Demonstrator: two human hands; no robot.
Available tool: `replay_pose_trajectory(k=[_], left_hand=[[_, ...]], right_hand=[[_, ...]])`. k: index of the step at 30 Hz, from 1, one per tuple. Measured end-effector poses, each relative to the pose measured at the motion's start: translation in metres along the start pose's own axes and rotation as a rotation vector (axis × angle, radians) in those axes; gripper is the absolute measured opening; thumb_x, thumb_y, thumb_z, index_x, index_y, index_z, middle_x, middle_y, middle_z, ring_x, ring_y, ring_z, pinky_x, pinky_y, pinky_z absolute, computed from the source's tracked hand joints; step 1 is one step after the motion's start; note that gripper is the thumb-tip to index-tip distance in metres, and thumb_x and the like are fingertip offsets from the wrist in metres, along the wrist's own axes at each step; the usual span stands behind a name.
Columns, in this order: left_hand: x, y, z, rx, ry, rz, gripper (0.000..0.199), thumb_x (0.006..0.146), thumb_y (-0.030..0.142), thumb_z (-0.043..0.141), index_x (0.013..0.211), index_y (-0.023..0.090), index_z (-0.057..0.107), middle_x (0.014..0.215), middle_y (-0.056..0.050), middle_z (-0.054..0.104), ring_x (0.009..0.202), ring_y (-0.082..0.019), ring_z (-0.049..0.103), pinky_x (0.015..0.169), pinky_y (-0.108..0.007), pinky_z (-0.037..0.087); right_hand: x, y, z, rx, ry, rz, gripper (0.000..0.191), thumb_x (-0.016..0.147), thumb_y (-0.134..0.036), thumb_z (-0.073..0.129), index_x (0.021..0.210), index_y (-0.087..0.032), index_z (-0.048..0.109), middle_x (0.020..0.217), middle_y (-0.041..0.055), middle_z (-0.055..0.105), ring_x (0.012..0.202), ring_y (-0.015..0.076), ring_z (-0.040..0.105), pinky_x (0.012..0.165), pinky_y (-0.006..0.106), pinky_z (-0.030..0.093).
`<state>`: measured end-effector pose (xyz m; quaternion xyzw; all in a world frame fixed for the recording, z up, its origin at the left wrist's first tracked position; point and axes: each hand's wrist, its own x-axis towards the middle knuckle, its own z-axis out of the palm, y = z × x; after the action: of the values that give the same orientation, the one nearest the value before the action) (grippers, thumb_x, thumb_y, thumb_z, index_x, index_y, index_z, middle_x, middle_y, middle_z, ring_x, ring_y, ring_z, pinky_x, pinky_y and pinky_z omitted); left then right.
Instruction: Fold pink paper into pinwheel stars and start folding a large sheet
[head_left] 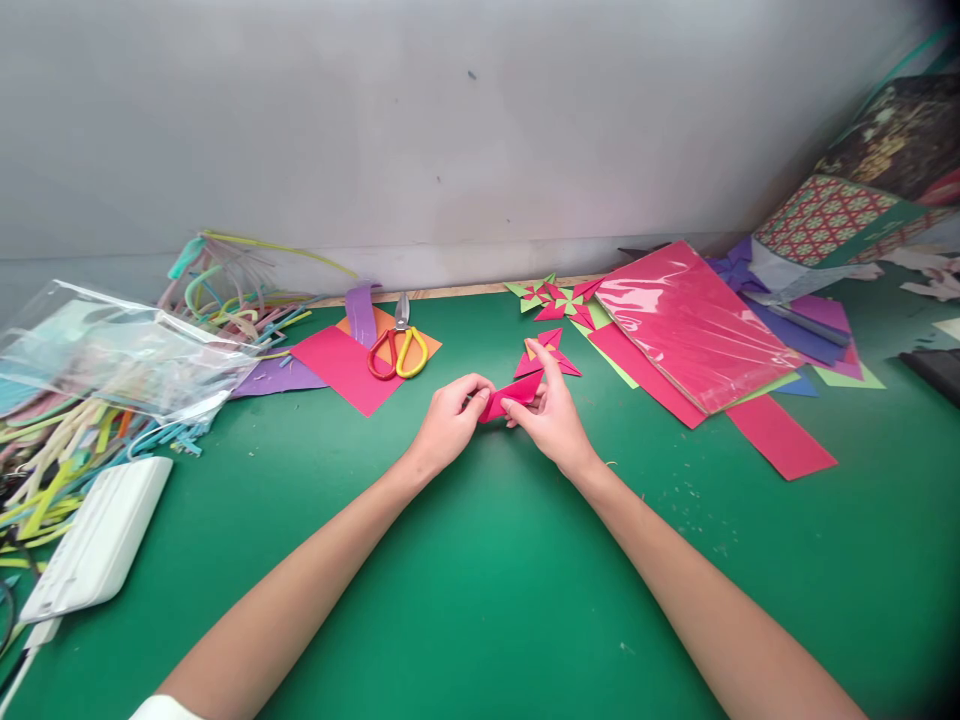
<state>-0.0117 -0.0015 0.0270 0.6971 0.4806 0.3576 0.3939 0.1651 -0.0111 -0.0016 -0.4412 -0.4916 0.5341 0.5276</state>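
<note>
Your left hand and right hand grip opposite ends of the folded pink paper between their fingers, at the clock's centre. A pink star sits just beyond at 1 o'clock, scissors at 10. The table meets the wall at 12; its green surface spreads between your forearms toward 6.

wall: pale grey wall is rising behind the worktop, bearing a few dark specks | base: lighter band is running along its foot | edge: thin wooden strip is showing at the worktop's far side | surface: smooth green is filling the lower view | light: soft light is leaving a faint sheen
</note>
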Motion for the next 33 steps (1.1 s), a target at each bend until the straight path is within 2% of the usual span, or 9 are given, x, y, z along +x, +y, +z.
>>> replay_pose_trajectory(k=[15, 19, 22, 25, 27, 29, 31, 33], left_hand=[[0.001, 0.001, -0.001, 0.068, 0.007, 0.027, 0.023, 0.101, 0.03, 0.049, 0.09, 0.019, 0.066, 0.087, -0.003, 0.07, 0.081, -0.018, 0.061, 0.074, -0.029, 0.044], [0.001, 0.003, -0.001, 0.126, 0.017, 0.039, 0.02, 0.099, 0.03, 0.054, 0.09, 0.019, 0.067, 0.09, -0.003, 0.072, 0.082, -0.018, 0.062, 0.075, -0.03, 0.045], [0.0, 0.004, -0.001, 0.168, 0.022, 0.059, 0.015, 0.096, 0.027, 0.058, 0.088, 0.02, 0.068, 0.088, -0.002, 0.072, 0.082, -0.018, 0.062, 0.076, -0.03, 0.045], [0.0, 0.004, -0.001, 0.128, 0.07, 0.044, 0.016, 0.096, 0.027, 0.058, 0.085, 0.02, 0.068, 0.085, -0.002, 0.072, 0.079, -0.018, 0.062, 0.076, -0.03, 0.046], [0.0, 0.005, -0.001, 0.087, 0.127, 0.034, 0.017, 0.096, 0.028, 0.058, 0.084, 0.02, 0.067, 0.083, -0.001, 0.072, 0.078, -0.017, 0.062, 0.076, -0.03, 0.047], [0.0, 0.006, -0.002, 0.062, 0.176, 0.037, 0.017, 0.096, 0.029, 0.059, 0.084, 0.02, 0.067, 0.084, -0.001, 0.072, 0.08, -0.018, 0.063, 0.077, -0.03, 0.047], [-0.001, 0.008, -0.002, 0.05, 0.202, 0.042, 0.016, 0.095, 0.029, 0.06, 0.085, 0.02, 0.068, 0.084, -0.001, 0.072, 0.081, -0.018, 0.064, 0.077, -0.03, 0.047], [-0.001, 0.009, -0.001, 0.044, 0.205, 0.045, 0.015, 0.095, 0.029, 0.06, 0.087, 0.019, 0.069, 0.084, -0.001, 0.072, 0.081, -0.018, 0.064, 0.075, -0.03, 0.047]], right_hand=[[0.0, -0.001, 0.0, 0.0, 0.004, 0.007, 0.099, 0.08, -0.025, 0.079, 0.164, -0.031, 0.027, 0.077, -0.0011, 0.068, 0.06, 0.0211, 0.069, 0.064, 0.041, 0.064], [-0.001, 0.0, 0.001, 0.01, -0.008, 0.003, 0.099, 0.081, -0.025, 0.08, 0.164, -0.033, 0.027, 0.077, -0.0012, 0.068, 0.063, 0.0219, 0.07, 0.066, 0.041, 0.064], [-0.002, -0.003, 0.002, 0.026, -0.017, 0.008, 0.101, 0.079, -0.027, 0.083, 0.163, -0.034, 0.028, 0.078, -0.0016, 0.069, 0.063, 0.0214, 0.07, 0.066, 0.04, 0.063], [-0.002, -0.008, 0.004, 0.131, 0.006, 0.042, 0.095, 0.083, -0.038, 0.082, 0.161, -0.033, 0.028, 0.079, -0.0033, 0.068, 0.063, 0.0183, 0.069, 0.064, 0.035, 0.062], [-0.002, -0.01, 0.005, 0.24, 0.036, 0.094, 0.082, 0.086, -0.048, 0.078, 0.154, -0.032, 0.036, 0.079, -0.0041, 0.067, 0.065, 0.0172, 0.069, 0.062, 0.032, 0.06], [-0.003, -0.011, 0.007, 0.296, 0.031, 0.147, 0.063, 0.085, -0.055, 0.079, 0.136, -0.027, 0.055, 0.078, -0.0034, 0.065, 0.066, 0.0164, 0.069, 0.06, 0.029, 0.059], [-0.004, -0.009, 0.01, 0.274, -0.037, 0.18, 0.049, 0.08, -0.055, 0.083, 0.112, -0.021, 0.068, 0.079, -0.0004, 0.067, 0.067, 0.0153, 0.067, 0.062, 0.029, 0.059], [-0.006, -0.007, 0.012, 0.224, -0.093, 0.183, 0.042, 0.077, -0.052, 0.086, 0.098, -0.019, 0.074, 0.082, 0.0028, 0.071, 0.068, 0.0147, 0.065, 0.063, 0.029, 0.058]])
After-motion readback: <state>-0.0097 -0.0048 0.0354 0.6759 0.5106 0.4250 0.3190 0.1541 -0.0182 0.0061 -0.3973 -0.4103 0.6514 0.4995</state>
